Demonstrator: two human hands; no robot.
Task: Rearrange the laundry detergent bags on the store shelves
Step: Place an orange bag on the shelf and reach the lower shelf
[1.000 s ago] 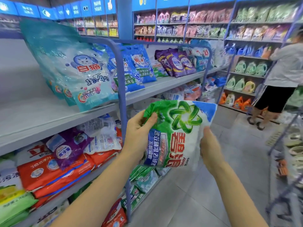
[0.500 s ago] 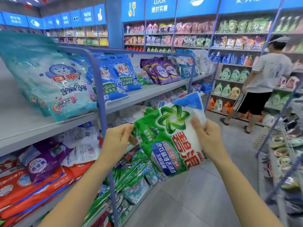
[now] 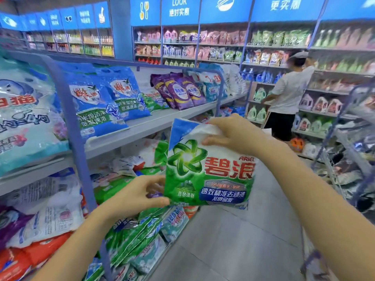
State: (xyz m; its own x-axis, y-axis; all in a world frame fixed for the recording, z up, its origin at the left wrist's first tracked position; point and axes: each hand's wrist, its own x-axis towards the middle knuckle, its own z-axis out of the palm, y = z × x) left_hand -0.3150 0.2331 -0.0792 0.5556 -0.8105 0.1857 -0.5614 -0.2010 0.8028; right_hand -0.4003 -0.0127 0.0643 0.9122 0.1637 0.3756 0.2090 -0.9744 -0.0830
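I hold a green and white Ariel detergent bag [image 3: 209,171] upright in front of the shelves, its printed face toward me. My right hand [image 3: 229,134] grips its top edge from the right, fingers curled over the white upper part. My left hand [image 3: 140,195] pinches its lower left corner. Behind the bag, on the lower shelf, lie more green bags [image 3: 129,238]. The upper shelf [image 3: 154,126] carries blue bags [image 3: 95,102] and purple bags [image 3: 180,92].
A blue shelf upright [image 3: 75,138] stands just left of my left hand. Orange and white bags [image 3: 46,226] fill the lower left shelf. A person in a white shirt [image 3: 288,94] stands at the far wall shelves. A wire rack [image 3: 349,159] lines the right side of the tiled aisle.
The bag has turned from tilted to upright. My right hand moved up to its top edge, my left hand dropped to its lower left corner. The view shifted right along the aisle.
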